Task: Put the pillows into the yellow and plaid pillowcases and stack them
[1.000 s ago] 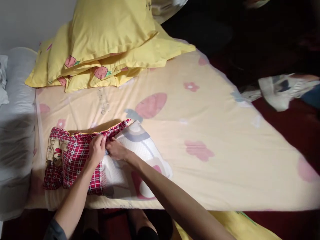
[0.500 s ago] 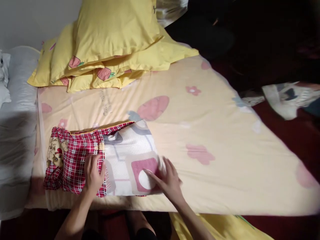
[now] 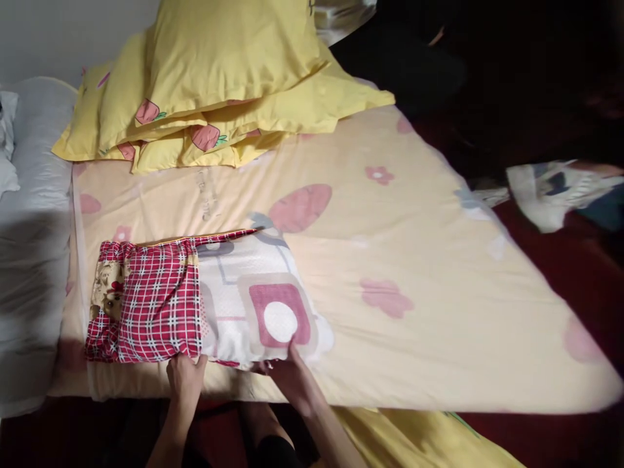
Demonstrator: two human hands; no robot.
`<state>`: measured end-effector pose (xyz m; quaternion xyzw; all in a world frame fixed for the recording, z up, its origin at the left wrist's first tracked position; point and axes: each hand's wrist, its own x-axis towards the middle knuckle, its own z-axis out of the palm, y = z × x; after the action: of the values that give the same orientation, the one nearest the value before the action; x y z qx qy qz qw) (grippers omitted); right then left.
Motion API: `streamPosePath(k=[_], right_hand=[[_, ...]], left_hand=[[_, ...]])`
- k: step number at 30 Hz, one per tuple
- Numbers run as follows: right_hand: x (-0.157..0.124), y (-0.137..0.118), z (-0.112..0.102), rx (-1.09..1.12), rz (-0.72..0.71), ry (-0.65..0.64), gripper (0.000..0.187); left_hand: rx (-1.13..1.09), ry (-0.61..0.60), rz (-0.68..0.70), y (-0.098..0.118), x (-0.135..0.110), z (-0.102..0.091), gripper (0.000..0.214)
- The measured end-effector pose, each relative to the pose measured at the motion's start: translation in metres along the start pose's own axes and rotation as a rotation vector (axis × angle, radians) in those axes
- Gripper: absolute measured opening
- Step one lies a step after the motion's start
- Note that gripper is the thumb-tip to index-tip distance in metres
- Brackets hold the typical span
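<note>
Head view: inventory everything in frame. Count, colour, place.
White pillow: one, pink-grey print, partly in plaid cover
Plaid cover: one, red-white, bed's near left
Yellow pillows: several, yellow, far side
Bed: one, peach sheet, centre
Padding: one, grey, left edge
White cloth: one, white, far left
Unclear item: one, whitish, right
Yellow cloth: one, yellow, bottom
Floor: one, dark red, right
Left hand: one, bare, cover's near edge
Right hand: one, bare, pillow's near edge

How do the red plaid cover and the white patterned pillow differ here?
The red plaid cover is checked, with a tan printed patch; the white patterned pillow shows a pink square around a white circle. The cover's top layer ends partway across, while the pillow lies exposed to its right. Both lie on the bed.
</note>
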<state>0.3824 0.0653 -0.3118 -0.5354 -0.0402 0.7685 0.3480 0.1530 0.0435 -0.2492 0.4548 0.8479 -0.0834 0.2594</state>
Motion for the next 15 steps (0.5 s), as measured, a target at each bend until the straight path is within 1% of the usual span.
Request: streamPosePath(k=[2,3,5,7,9,11,13,15], right_hand=[[-0.006,0.011,0.03,0.077,0.026,-0.08,0.058],[-0.009,0.015,0.047,0.126,0.035,-0.091,0.051],[-0.013,0.02,0.079,0.223,0.074,-0.054,0.04],[-0.015,0.022,0.102,0.284,0.109,0.017,0.037],[-0.016,0.025,0.115,0.293,0.091,0.067,0.036],[-0.016,0.031,0.121,0.245,0.065,0.052,0.036],[-0.014,0.04,0.123,0.081,0.07,-0.022,0.035],[-0.006,0.049,0.125,-0.128,0.082,-0.092,0.04]], left_hand=[[-0.027,0.044,0.011,0.004,0.001,-0.002,0.03],[-0.055,0.084,0.02,0.003,0.0,-0.001,0.028],[-0.118,0.172,0.055,-0.003,-0.004,0.006,0.026],[-0.186,0.239,0.095,-0.01,-0.01,0.014,0.028],[-0.269,0.257,0.132,-0.015,-0.015,0.023,0.03],[-0.353,0.22,0.169,-0.017,-0.022,0.031,0.033],[-0.441,0.162,0.184,-0.017,-0.03,0.038,0.035],[-0.522,0.109,0.181,-0.018,-0.037,0.044,0.036]])
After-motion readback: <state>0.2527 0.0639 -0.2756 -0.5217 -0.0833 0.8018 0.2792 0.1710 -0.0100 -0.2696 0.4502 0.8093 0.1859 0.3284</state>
